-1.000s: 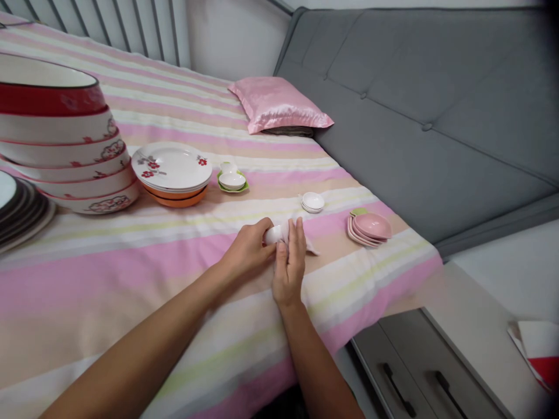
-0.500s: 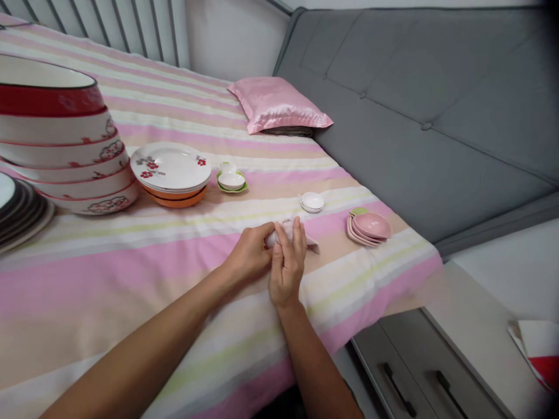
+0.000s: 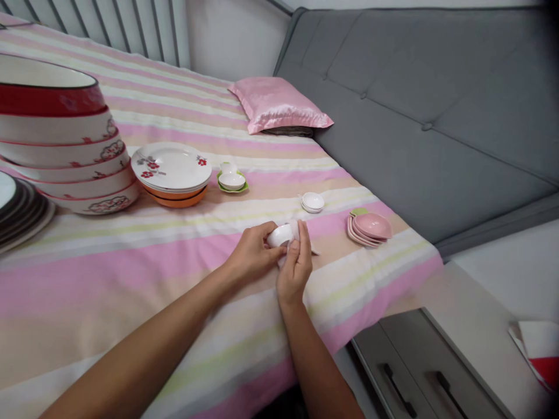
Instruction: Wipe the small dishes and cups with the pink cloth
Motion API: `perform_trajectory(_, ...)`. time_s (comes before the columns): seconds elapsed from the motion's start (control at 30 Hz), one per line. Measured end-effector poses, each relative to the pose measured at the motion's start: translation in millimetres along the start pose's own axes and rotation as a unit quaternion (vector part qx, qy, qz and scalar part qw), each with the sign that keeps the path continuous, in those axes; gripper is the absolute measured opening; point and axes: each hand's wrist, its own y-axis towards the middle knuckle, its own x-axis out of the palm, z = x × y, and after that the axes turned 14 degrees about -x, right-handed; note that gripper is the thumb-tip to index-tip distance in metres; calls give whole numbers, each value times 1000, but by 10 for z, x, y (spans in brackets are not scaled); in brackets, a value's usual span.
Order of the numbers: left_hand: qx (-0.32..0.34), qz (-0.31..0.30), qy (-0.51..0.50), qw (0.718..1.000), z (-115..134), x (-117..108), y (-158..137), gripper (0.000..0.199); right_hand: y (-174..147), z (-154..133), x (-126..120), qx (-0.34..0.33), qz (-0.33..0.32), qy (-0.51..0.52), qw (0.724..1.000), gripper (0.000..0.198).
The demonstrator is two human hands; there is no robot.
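Observation:
My left hand pinches a small white dish by its left side, thumb below and fingers over the rim. My right hand presses a thin pale cloth against the dish's right side, its fingers bent round it. Part of the cloth is hidden by that hand, and whether it is fabric or paper is unclear. Just beyond lies a little stack of white dishes. To the right, pink fruit-shaped dishes sit nested together with a green one.
Left on the striped bedspread stand a tall stack of bowls, dark-rimmed plates, flowered plates over orange bowls, and a green leaf-shaped dish with white dishes. A pink pillow lies by the grey headboard.
The white dish has turned and now shows more between my hands. My right hand has shifted slightly right and down with the cloth. The stacks stay where they were.

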Motion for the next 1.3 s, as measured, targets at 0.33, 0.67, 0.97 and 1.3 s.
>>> perform_trajectory(0.33,-23,-15,-11,1000,-12,-10,14,14,-18,83,19,131,45,75,987,47)
perform_trajectory(0.67,18,9,80,997,-60,-7,-12,8,-30,-2,-5,-11,-68,1,998,47)
perform_trajectory(0.97,47,10,127,991,-102,-34,2,4,-44,-21,-5,-134,-127,-83,979,40)
perform_trajectory(1.3,39,-9,103,994,-42,-25,-19,8,-4,-40,-24,-83,-88,-58,991,38)
